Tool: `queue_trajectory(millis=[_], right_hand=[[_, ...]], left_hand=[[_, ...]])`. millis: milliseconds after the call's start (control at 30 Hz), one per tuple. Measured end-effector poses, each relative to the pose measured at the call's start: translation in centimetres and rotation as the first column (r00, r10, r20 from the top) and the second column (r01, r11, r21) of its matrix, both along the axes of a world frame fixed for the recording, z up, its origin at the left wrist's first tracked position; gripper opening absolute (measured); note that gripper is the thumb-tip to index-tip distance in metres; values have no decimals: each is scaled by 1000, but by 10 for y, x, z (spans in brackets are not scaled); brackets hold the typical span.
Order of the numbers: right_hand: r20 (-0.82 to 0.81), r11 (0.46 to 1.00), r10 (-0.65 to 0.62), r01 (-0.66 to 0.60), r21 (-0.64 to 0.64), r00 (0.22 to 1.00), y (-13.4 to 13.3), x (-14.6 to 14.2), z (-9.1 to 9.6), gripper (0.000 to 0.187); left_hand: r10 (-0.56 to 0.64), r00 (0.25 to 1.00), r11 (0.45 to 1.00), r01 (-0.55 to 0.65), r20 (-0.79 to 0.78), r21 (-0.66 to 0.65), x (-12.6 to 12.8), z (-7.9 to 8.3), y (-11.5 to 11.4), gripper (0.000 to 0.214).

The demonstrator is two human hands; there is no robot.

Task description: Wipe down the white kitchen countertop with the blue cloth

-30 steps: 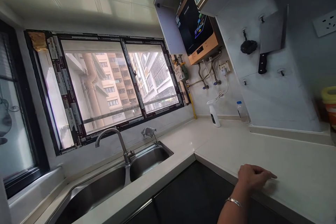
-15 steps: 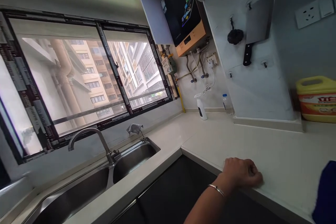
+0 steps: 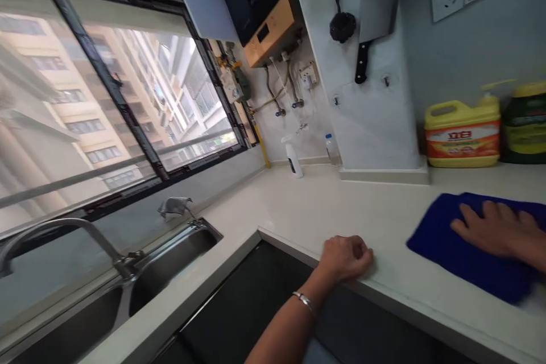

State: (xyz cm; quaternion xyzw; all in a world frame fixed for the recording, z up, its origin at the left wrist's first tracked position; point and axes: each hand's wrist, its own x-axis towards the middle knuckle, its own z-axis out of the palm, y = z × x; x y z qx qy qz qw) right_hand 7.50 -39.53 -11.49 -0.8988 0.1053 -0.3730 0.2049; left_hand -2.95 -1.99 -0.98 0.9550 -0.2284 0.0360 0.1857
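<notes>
My left hand rests on the front edge of the white countertop, its fingers curled into a loose fist with nothing visible in them; a thin bracelet circles the wrist. My right hand lies flat, fingers spread, on a dark blue cloth spread on the countertop at the right. The cloth sits a short way in front of a yellow detergent jug.
A steel sink with a curved faucet lies at the left under a large window. A white spray bottle and small clear bottle stand in the corner. A cleaver hangs on the wall. A second green-yellow container stands far right.
The view has swung right and down. My left hand's fingers curled from stretched out into a fist. My right hand on the blue cloth has come fully into view.
</notes>
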Motion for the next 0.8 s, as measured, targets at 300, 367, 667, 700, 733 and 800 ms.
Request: queue_trajectory(millis=[300,367,667,700,733,800], right_hand=[[-645,983,-126,6,-186,754,41,-17,94,64],[-665,983,-123,-4,-186,737,43,-18,98,64],[-699,970,-42,-140,-201,714,77,-74,102,70],[-700,967,-28,-158,-200,714,81,-83,102,70],[-699,964,-14,-176,-198,715,85,-92,102,71],[-699,960,15,-207,-190,714,91,-112,102,71]], left_hand=[[-41,999,996,42,22,-82,6,5,-1,21],[-31,999,997,33,32,-74,7,5,-1,21],[41,997,999,-40,65,-23,7,12,-7,25],[53,996,998,-52,66,-20,7,12,-8,25],[64,996,998,-63,66,-17,6,12,-8,24],[82,995,997,-81,65,-14,6,12,-9,25]])
